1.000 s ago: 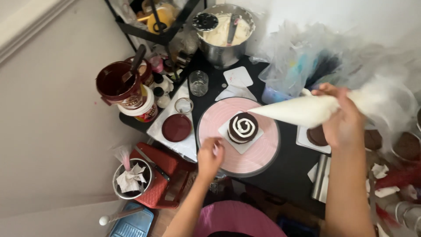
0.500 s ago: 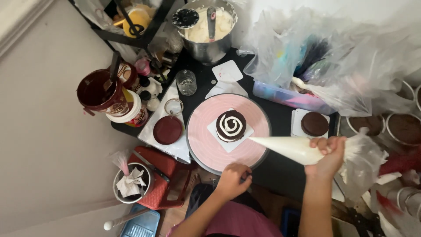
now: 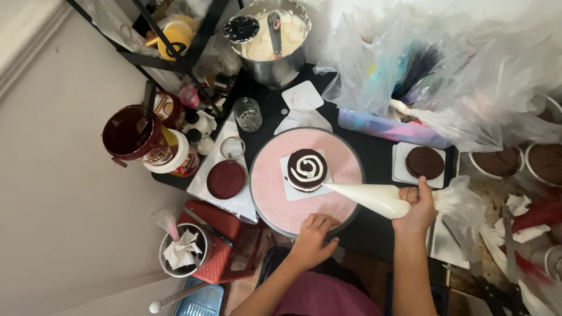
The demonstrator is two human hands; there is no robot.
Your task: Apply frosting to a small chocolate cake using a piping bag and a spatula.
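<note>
Small chocolate cake [image 3: 307, 169] with white swirl, centred on pink turntable [image 3: 275, 193]. Piping bag [image 3: 366, 197] clamped in right hand [image 3: 417, 212] grip, long axis pointing left, tip seemingly touching cake edge. Left hand [image 3: 313, 236] nearer, fingers curled on turntable rim.

At the centre of the frame, a dark brown cake [image 3: 307, 169] carries a white spiral of cream and sits on a white square card [image 3: 291, 190] over a pale pink turntable [image 3: 275, 187]. The piping bag [image 3: 374, 198] is creamy white. The table [image 3: 374, 158] is black. At right, a plain brown cake layer [image 3: 424, 162] lies on white card. Left of the turntable, a dark red lid [image 3: 225, 179].
</note>
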